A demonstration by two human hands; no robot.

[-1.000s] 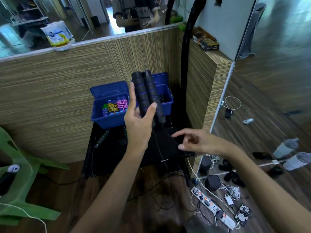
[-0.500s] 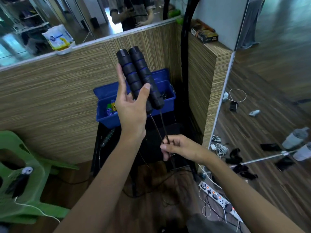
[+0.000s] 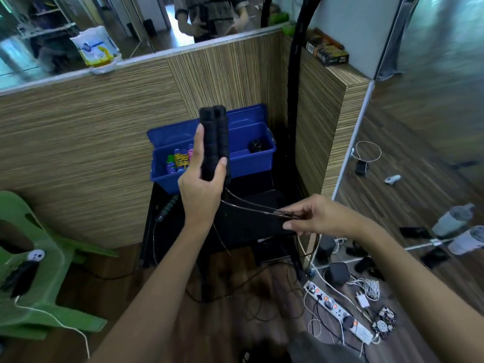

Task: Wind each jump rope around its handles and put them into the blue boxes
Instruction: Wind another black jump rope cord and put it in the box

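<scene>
My left hand (image 3: 203, 187) grips two black foam jump rope handles (image 3: 215, 142) held together and upright in front of the blue boxes. Their thin dark rope (image 3: 251, 204) runs from the handles' lower ends to my right hand (image 3: 313, 217), which pinches both strands and holds them out to the right. The left blue box (image 3: 162, 176) holds several wound colourful ropes (image 3: 179, 159). In the right blue box (image 3: 262, 159) lies a dark wound rope (image 3: 255, 145). Another rope handle (image 3: 167, 209) lies on the black table below the boxes.
The boxes stand on a black table (image 3: 251, 226) in a corner of wood-grain walls. A green plastic chair (image 3: 39, 271) is at the left. A power strip (image 3: 337, 310), cables and chargers lie on the floor at the right, beside a mirror wall.
My left hand brought the handles down and turned them upright. My right hand pulled the rope strands out to the right and slightly up.
</scene>
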